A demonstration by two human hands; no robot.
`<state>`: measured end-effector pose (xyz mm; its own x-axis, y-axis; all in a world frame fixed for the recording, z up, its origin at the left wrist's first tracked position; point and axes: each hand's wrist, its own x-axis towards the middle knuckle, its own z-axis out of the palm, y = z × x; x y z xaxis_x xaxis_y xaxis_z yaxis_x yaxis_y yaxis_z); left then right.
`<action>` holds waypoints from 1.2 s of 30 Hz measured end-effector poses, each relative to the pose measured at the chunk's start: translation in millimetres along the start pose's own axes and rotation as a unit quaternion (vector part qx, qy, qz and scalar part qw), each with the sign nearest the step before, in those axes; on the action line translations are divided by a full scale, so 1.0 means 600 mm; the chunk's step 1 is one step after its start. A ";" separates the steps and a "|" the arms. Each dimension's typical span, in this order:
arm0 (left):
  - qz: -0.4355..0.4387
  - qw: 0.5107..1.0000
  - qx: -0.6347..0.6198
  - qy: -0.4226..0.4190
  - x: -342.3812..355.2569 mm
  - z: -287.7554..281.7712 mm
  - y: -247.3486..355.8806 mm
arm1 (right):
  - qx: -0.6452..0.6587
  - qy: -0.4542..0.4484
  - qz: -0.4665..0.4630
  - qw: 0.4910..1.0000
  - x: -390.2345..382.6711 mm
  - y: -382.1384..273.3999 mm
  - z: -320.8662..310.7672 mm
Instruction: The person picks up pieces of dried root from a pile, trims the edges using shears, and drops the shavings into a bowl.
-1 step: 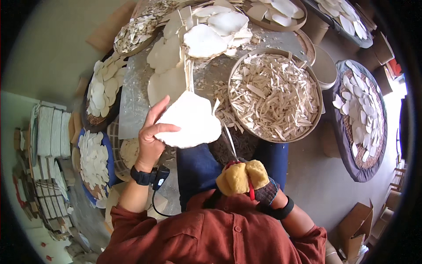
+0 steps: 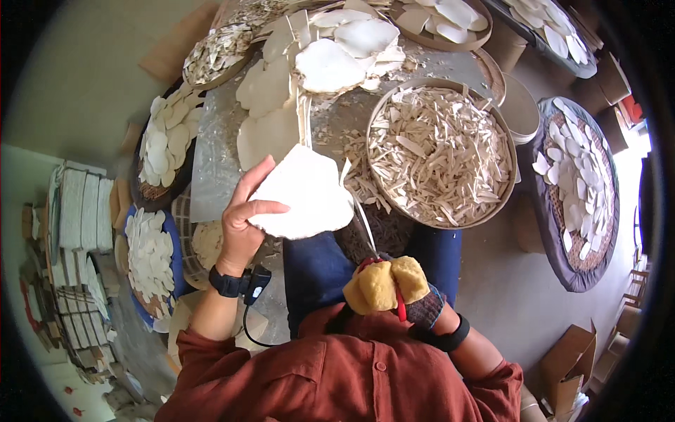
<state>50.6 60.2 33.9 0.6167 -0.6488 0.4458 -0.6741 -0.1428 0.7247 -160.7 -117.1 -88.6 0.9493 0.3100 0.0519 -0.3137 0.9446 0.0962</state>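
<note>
My left hand (image 2: 242, 221) pinches a thin, flat white slice (image 2: 306, 193) by its left edge, thumb on top. Its outline is uneven, and a narrow sliver (image 2: 345, 172) sticks up at its right side. In my right hand (image 2: 394, 292) are scissors with red handles (image 2: 401, 304) and long metal blades (image 2: 365, 226). That hand wears a dark knit glove, and thick yellow padding (image 2: 376, 285) covers its fingers. The blades point up along the slice's right edge; whether they touch it I cannot tell.
A round tray (image 2: 508, 186) heaped with pale trimmings stands right of the slice. Larger white slices (image 2: 330, 67) lie stacked on the grey table beyond. Other round trays of slices stand left (image 2: 146, 264) and right (image 2: 573, 179). A white bucket (image 2: 520, 105) is behind the trimmings.
</note>
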 end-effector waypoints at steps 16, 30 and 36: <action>-0.193 0.965 -0.169 0.063 -0.043 -0.006 -0.016 | -0.262 -0.012 -0.133 0.956 0.028 0.003 0.022; -0.396 0.852 -0.341 -0.031 -0.024 0.085 0.030 | -0.609 0.175 -0.145 0.760 0.035 -0.025 -0.009; -0.342 0.881 -0.297 0.134 -0.030 0.129 -0.005 | -0.265 0.144 -0.118 0.946 0.014 -0.014 -0.021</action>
<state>10.1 14.6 -17.0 0.9235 -0.3523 -0.1514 0.1753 0.0366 0.9838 -149.8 -121.1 -101.6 0.9815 0.0277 -0.1896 -0.1112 0.8884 -0.4454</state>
